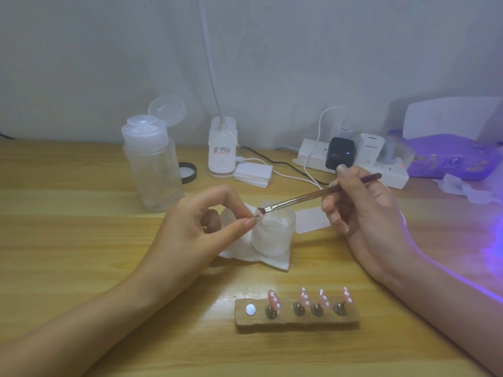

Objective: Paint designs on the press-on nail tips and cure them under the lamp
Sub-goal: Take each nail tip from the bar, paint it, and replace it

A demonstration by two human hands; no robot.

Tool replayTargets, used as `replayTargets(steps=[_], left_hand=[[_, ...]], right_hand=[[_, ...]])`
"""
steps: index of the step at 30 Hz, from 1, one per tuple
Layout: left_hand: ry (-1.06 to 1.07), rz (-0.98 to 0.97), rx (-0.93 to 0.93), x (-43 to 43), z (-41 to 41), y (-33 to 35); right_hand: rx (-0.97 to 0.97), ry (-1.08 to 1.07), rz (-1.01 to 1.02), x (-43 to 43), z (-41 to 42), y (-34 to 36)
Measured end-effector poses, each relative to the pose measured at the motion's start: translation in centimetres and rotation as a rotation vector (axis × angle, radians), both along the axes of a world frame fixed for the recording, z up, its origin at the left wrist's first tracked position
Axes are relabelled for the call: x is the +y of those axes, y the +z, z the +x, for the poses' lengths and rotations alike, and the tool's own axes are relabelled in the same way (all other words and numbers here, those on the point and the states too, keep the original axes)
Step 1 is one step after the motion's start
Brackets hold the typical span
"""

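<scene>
– Over the open jar [273,232], mid-table: left hand [190,227] pinches one nail tip [258,213] between thumb and forefinger, other fingers curled behind. Right hand [362,210] grips the brush [313,195] pen-style, bristles touching the tip.
– Rest of the set?
– Four pink tips [273,297] with white dots stand on the holder block [296,317], near the table's front edge. Leftmost slot [250,309] is empty. My read: it belongs to the one in hand.
– So painting step, probably last of five. How to do it well?
– Brush hand looks unsupported. I'd brace its little finger on the left hand, or its heel on the table [81,240], to kill tremor. Light load on the bristles, excess wiped on the jar rim.
– Pinch OK?
– Can't tell whether it's on a stud or on the tip itself, too small. Either way, keep the pads off the painted face.
– Risks?
– Drips land in the jar or on the wipe [272,261] under it, harmless. Smearing on reseat is the real one: carry it by the base, straight down onto the slot.
– Cure?
– Violet glow [490,248] at the table's right edge, lamp itself out of frame. Gel is likely wet until cured, so hands off the face till then.
</scene>
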State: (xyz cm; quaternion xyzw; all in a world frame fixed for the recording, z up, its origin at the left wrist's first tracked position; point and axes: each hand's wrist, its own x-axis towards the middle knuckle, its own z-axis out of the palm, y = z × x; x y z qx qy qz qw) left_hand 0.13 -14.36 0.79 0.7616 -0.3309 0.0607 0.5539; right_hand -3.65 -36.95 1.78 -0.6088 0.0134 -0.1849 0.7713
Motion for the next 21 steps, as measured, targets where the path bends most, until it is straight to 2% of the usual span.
replayTargets(steps=[21], left_hand=[[-0.009,-0.013,0.022,0.19,-0.06,-0.13]], right_hand=[[0.010,0.002,0.044,-0.32,0.05,-0.11]])
